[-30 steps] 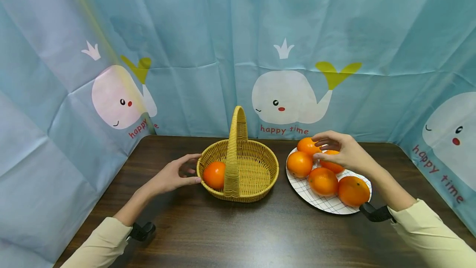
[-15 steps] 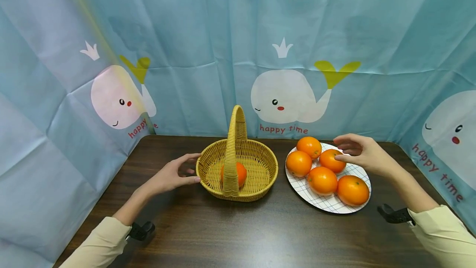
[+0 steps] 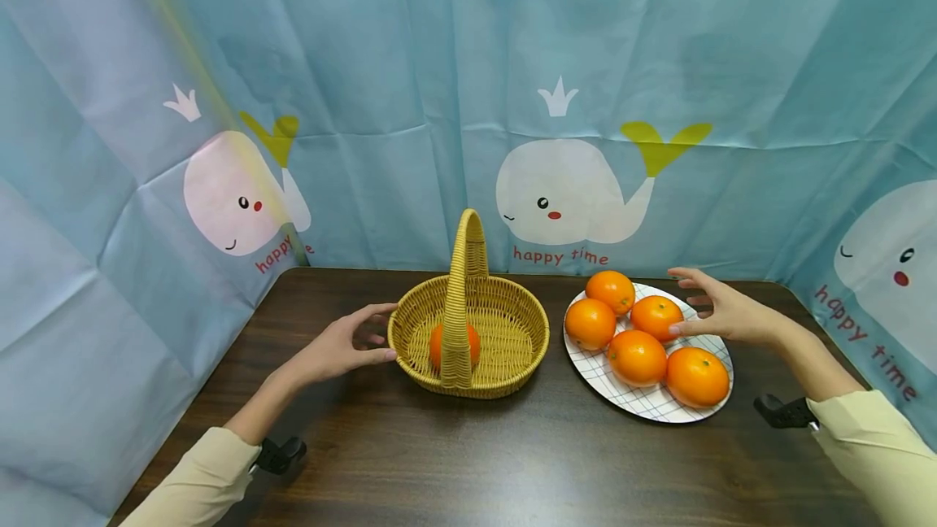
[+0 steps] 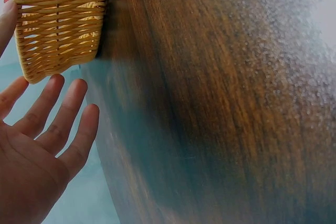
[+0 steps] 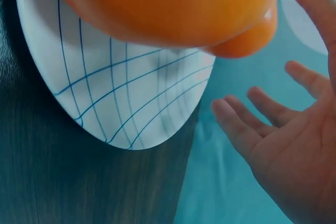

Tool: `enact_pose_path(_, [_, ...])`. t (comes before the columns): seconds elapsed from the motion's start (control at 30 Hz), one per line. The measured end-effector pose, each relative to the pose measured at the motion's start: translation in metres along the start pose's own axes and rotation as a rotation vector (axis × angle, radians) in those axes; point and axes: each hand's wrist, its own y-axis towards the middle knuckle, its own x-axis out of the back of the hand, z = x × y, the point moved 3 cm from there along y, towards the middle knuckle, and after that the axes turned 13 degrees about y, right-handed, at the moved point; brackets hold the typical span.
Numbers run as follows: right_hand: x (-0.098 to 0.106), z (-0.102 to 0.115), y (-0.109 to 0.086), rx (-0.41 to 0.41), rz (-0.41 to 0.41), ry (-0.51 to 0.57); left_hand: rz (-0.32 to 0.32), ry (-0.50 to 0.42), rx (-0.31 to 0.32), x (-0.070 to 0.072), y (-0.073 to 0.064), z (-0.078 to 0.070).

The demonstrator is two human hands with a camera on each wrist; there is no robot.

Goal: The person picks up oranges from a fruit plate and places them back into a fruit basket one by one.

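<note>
A yellow wicker basket (image 3: 505,340) with a tall arched handle stands mid-table. One orange (image 3: 435,346) lies inside it, partly hidden behind the handle. At the basket's left side is my left hand (image 3: 340,346), fingertips and thumb right at the rim; the left wrist view shows its fingers (image 4: 65,114) extended and spread. My right hand (image 3: 735,314) hovers at the right edge of a white plate (image 3: 603,374) with a blue grid. Its thumb tip overlaps the side of the back-right orange (image 3: 651,315). Spread, relaxed fingers (image 5: 236,124) hold nothing.
Several more oranges share the plate, including one at front right (image 3: 697,377) and one at the left (image 3: 589,324). The dark wooden table (image 3: 468,462) backs onto a blue curtain (image 3: 410,104) with whale prints.
My right hand has drawn back to the right from over the plate. The orange in the basket has rolled rightward to behind the handle. My left hand stays in place.
</note>
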Motion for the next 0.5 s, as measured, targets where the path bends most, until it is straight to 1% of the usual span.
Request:
enact_pose_path(0.17, [0.000, -0.008, 0.004, -0.042, 0.052, 0.039, 0.000, 0.002, 0.003, 0.001, 0.000, -0.001])
enact_pose_path(0.27, [-0.001, -0.011, 0.007, -0.041, 0.078, 0.070, -0.001, 0.006, 0.001, 0.000, 0.000, -0.001])
enact_pose_path(0.37, [-0.002, -0.013, 0.011, -0.018, 0.104, 0.071, 0.001, 0.004, 0.001, 0.000, 0.001, 0.000])
enact_pose_path(0.5, [-0.003, -0.013, 0.014, 0.041, 0.130, 0.019, 0.001, 0.005, 0.001, 0.000, 0.001, -0.001])
